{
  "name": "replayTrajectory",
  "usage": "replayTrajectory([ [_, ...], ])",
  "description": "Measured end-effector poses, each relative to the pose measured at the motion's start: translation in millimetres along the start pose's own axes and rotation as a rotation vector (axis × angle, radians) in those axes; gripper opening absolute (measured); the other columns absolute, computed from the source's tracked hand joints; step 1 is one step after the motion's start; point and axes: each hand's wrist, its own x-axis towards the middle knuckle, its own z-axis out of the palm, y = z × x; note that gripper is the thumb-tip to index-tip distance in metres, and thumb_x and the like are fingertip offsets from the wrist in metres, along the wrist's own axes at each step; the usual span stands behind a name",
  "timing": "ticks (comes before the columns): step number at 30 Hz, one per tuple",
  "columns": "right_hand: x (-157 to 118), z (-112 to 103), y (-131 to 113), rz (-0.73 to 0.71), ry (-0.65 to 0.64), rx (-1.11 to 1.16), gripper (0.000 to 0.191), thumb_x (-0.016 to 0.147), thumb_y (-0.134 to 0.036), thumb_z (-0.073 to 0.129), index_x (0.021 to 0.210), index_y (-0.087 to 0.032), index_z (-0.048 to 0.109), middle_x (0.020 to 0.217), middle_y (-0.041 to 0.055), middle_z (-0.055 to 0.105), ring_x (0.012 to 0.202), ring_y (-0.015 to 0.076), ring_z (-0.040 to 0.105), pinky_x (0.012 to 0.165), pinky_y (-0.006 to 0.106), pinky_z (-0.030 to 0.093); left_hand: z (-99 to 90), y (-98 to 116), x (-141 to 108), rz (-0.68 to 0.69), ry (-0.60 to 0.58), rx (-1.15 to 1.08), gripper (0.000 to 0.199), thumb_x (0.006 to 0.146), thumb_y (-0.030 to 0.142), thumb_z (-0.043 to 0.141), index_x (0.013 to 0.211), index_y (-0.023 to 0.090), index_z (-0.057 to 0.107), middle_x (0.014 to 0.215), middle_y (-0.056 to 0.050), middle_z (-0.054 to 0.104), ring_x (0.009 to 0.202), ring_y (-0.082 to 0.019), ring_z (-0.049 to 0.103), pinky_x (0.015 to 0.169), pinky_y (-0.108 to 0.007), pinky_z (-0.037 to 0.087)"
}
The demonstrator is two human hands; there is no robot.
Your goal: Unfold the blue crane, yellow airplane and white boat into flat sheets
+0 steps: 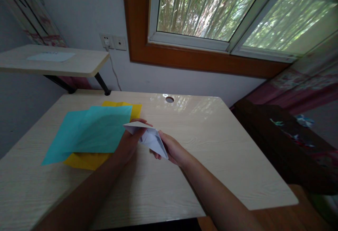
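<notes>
A folded sheet of white paper (153, 142) is held above the desk between my two hands, its folds partly spread with pointed corners to left and lower right. My left hand (132, 136) grips its left side, the thumb pressed against the inner folds and the fingers behind. On the other side, my right hand (170, 147) pinches the right edge, with fingertips showing beneath the paper. Turquoise paper sheets (97, 130) lie just left of my left hand, overlapping yellow paper (89, 160) underneath.
The pale wooden desk (216, 160) has a round cable hole (169, 99) near its back edge. At the left a raised shelf (87, 64) on black legs bears a white sheet (51, 56). Behind are a wall socket (107, 41) and a window (206, 9); dark furniture (277, 136) stands at right.
</notes>
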Motion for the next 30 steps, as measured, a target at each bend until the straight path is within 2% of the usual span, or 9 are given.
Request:
replayTrajectory([
  [5, -2.8, 0.9, -1.4, -0.137, 0.010, -0.231, 0.051, 0.088, -0.061, 0.064, 0.121, -0.022, 0.061, 0.091, 0.0056, 0.069, 0.075, 0.0185, 0.067, 0.058, 0.026, 0.053, -6.1, -4.9, 5.6, 0.047, 0.115, 0.160, 0.023, 0.084, 0.043, 0.070, 0.095, 0.022, 0.066, 0.091, -0.002, 0.068, 0.084, -0.021, 0.064, 0.077, -0.036, 0.050],
  [9, -2.5, -2.0, -2.4, -0.159, 0.197, -0.388, 0.045, 0.090, -0.062, 0.060, 0.092, -0.017, 0.068, 0.077, 0.0021, 0.063, 0.066, 0.0143, 0.056, 0.057, 0.024, 0.044, -4.8, -4.8, 8.1, -0.010, 0.132, 0.223, 0.029, 0.083, 0.048, 0.070, 0.094, 0.022, 0.069, 0.092, -0.003, 0.069, 0.087, -0.023, 0.063, 0.080, -0.035, 0.049],
  [13, -0.4, -9.6, 0.4, -0.139, 0.365, -0.397, 0.053, 0.089, -0.065, 0.057, 0.073, -0.016, 0.064, 0.065, 0.0003, 0.056, 0.058, 0.0127, 0.045, 0.052, 0.025, 0.033, -3.0, -6.4, 9.5, -0.069, 0.044, 0.153, 0.039, 0.085, 0.052, 0.068, 0.109, 0.021, 0.068, 0.101, -0.005, 0.070, 0.094, -0.024, 0.064, 0.084, -0.034, 0.050],
  [18, 3.7, -19.9, 2.8, -0.164, 0.402, -0.340, 0.050, 0.088, -0.063, 0.059, 0.079, -0.015, 0.069, 0.068, 0.0014, 0.060, 0.060, 0.0142, 0.049, 0.055, 0.025, 0.035, -4.9, -9.4, 10.5, -0.055, -0.041, 0.106, 0.042, 0.089, 0.052, 0.063, 0.116, 0.021, 0.065, 0.102, -0.005, 0.069, 0.092, -0.022, 0.064, 0.075, -0.030, 0.053],
  [22, 7.6, -21.9, 3.4, -0.270, 0.386, -0.369, 0.038, 0.086, -0.053, 0.066, 0.100, -0.018, 0.071, 0.082, 0.0013, 0.066, 0.069, 0.0145, 0.054, 0.060, 0.024, 0.039, -6.3, -6.9, 7.0, -0.057, -0.024, 0.266, 0.037, 0.093, 0.054, 0.054, 0.100, 0.020, 0.066, 0.076, 0.000, 0.059, 0.063, -0.016, 0.058, 0.052, -0.025, 0.047],
  [24, 8.8, -21.3, 4.4, -0.321, 0.387, -0.384, 0.038, 0.085, -0.049, 0.069, 0.110, -0.020, 0.068, 0.086, 0.0009, 0.067, 0.072, 0.0146, 0.056, 0.062, 0.024, 0.041, -7.1, -4.9, 6.0, -0.050, -0.003, 0.339, 0.035, 0.094, 0.052, 0.051, 0.103, 0.021, 0.065, 0.070, 0.002, 0.056, 0.052, -0.014, 0.052, 0.045, -0.024, 0.042],
  [26, 9.0, -21.1, 5.6, -0.344, 0.373, -0.394, 0.039, 0.085, -0.047, 0.069, 0.114, -0.021, 0.065, 0.086, 0.0005, 0.066, 0.072, 0.0144, 0.056, 0.064, 0.024, 0.042, -8.7, -2.7, 6.9, -0.012, 0.030, 0.379, 0.035, 0.094, 0.047, 0.053, 0.117, 0.023, 0.062, 0.080, 0.001, 0.061, 0.054, -0.014, 0.054, 0.046, -0.024, 0.042],
  [28, 8.0, -21.5, 6.4, -0.343, 0.355, -0.435, 0.039, 0.086, -0.046, 0.069, 0.114, -0.021, 0.064, 0.083, -0.0003, 0.065, 0.072, 0.0140, 0.056, 0.063, 0.024, 0.042, -11.2, -0.1, 9.5, 0.068, 0.074, 0.435, 0.039, 0.092, 0.041, 0.057, 0.127, 0.023, 0.058, 0.099, -0.003, 0.066, 0.070, -0.017, 0.060, 0.057, -0.026, 0.048],
  [30, 6.3, -21.9, 5.9, -0.327, 0.342, -0.498, 0.039, 0.086, -0.045, 0.068, 0.116, -0.021, 0.063, 0.080, -0.0013, 0.062, 0.071, 0.0137, 0.055, 0.062, 0.024, 0.042, -14.1, 3.1, 12.7, 0.152, 0.100, 0.518, 0.032, 0.092, 0.038, 0.057, 0.120, 0.022, 0.062, 0.104, -0.005, 0.067, 0.083, -0.020, 0.062, 0.069, -0.029, 0.049],
])
